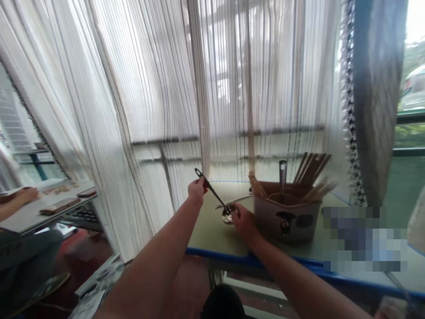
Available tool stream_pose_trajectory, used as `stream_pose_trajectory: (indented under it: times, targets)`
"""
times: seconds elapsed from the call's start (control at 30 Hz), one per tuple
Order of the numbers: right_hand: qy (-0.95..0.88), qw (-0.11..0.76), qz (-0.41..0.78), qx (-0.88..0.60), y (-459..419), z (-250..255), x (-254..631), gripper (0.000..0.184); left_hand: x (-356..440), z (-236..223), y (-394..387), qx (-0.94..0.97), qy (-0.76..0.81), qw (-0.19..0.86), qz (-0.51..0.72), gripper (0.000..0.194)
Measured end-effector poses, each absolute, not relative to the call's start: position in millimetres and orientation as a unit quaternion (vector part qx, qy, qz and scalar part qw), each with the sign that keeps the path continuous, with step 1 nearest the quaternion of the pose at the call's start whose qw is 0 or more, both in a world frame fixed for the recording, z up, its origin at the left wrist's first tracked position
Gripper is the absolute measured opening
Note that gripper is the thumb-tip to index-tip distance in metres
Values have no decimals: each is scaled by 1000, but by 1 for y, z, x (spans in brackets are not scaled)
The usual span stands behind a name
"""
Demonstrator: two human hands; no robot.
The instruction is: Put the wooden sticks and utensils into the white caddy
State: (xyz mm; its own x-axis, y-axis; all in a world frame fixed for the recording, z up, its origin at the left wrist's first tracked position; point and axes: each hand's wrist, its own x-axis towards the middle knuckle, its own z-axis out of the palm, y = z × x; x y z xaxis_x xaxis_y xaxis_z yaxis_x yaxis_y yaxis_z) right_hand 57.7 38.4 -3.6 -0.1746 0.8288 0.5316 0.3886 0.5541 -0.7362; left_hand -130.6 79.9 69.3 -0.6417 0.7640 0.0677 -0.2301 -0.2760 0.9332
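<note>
My left hand (196,191) is closed around the dark handle of a metal ladle (215,195), held tilted above a green table (212,230). My right hand (241,218) is closed on the ladle's shiny bowl end near the table top. Just right of my right hand stands a pale tub (285,215) filled with wooden utensils, chopsticks and a metal handle. Another metal utensil (232,201) lies on the table behind the ladle.
Sheer striped curtains (166,88) hang behind the table, which has a blue front edge (232,259). At left another person's hand (28,194) rests on a grey table with small brown objects. A dark curtain (375,97) and window are at right.
</note>
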Motion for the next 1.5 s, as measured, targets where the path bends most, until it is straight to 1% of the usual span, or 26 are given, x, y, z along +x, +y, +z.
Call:
stream_pose_trajectory:
  times: [0.1,0.2,0.27,0.37,0.47,0.57,0.67,0.8,1.03,1.2,1.3,1.37,1.5]
  targets:
    - [-725,467,264,-432,10,3,89,37,-104,102,53,408,486,310,708,17]
    - [-723,432,270,-467,-14,18,127,33,-78,129,23,476,466,305,681,15]
    - [-734,421,212,-488,-26,32,153,28,-63,147,4,499,450,315,670,11]
    - [-743,420,87,-514,-35,57,188,22,-44,175,-17,530,421,320,663,13]
    - [-725,428,33,-539,-37,80,215,24,-32,200,-28,536,406,313,671,15]
    - [-703,455,-16,-546,-31,99,227,26,-27,215,-31,548,395,294,676,16]
    - [-702,462,-56,-539,-22,114,227,25,-27,222,-31,556,382,262,690,16]
    - [-697,461,-61,-545,-7,122,219,23,-31,222,-31,554,380,240,701,18]
    - [-688,464,-60,-554,4,107,213,24,-33,212,-30,569,382,245,686,17]
    - [-663,517,-88,-534,7,102,212,26,-29,215,-34,593,343,224,693,20]
    - [-644,556,-106,-515,12,97,211,26,-29,217,-43,630,315,214,676,23]
    - [-636,574,-113,-504,16,91,211,26,-31,216,-48,660,298,225,652,25]
    - [-632,586,-120,-492,23,79,208,25,-41,209,-55,682,283,281,613,31]
